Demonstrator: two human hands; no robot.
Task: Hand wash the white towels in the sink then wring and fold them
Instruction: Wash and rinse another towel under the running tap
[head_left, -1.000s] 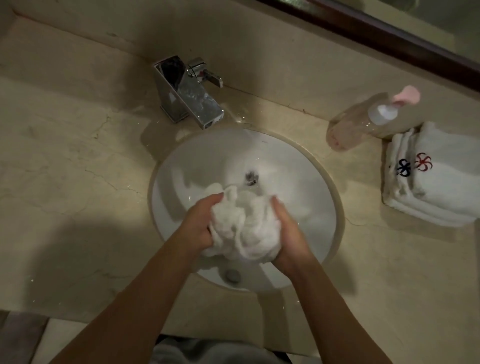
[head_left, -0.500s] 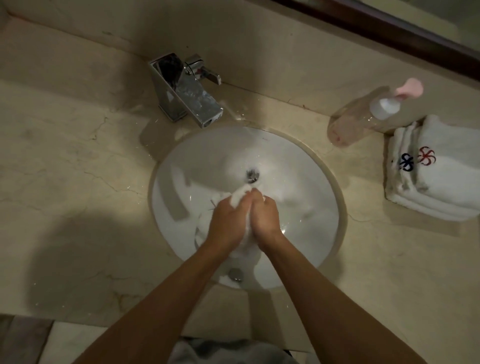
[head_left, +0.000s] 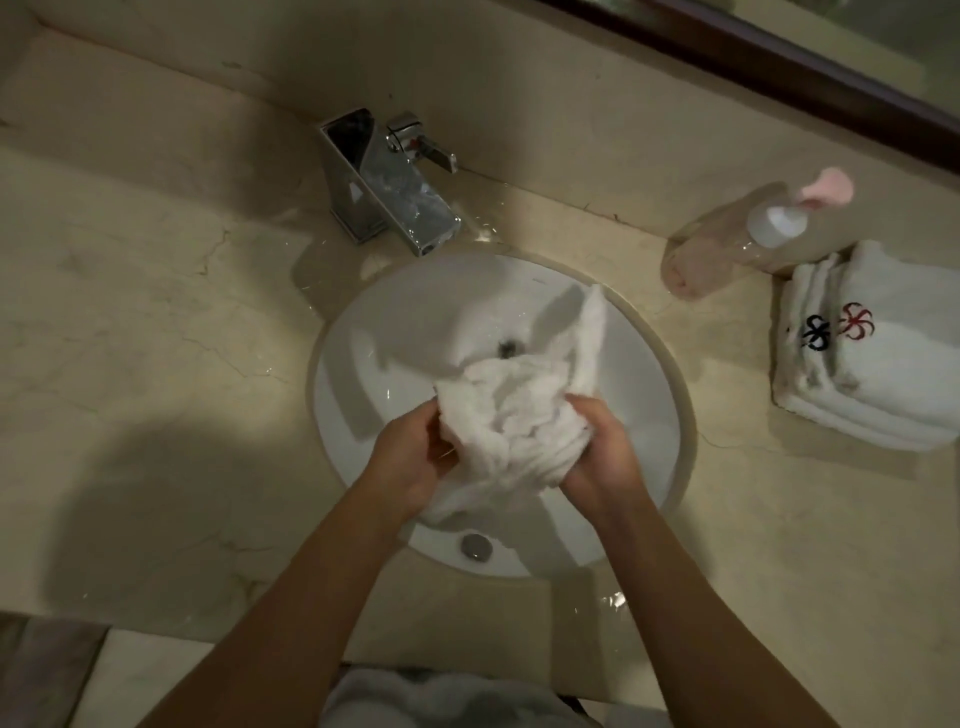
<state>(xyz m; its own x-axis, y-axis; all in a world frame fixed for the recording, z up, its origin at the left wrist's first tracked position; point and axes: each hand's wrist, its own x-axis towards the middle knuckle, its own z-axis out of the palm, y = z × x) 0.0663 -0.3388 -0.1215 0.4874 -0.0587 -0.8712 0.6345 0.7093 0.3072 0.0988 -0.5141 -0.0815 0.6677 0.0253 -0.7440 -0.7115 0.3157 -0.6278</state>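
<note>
The white towel sits bunched between your two hands over the round white sink, with one loose corner standing up toward the far right of the basin, past the drain.

On the left, the chrome faucet stands on the beige marble counter behind the sink. Your left hand grips the towel's left side, fingers curled in around a fold of cloth. Your right hand clutches the right side of the bundle, fingers wrapped over the gathered layers, thumb hidden in the fabric. Both hands hold the towel above the near half of the basin, just beyond the overflow hole.

Further right, a clear pump bottle with a pink top stands on the counter, just beside a stack of folded white towels with red and dark embroidered marks.
</note>
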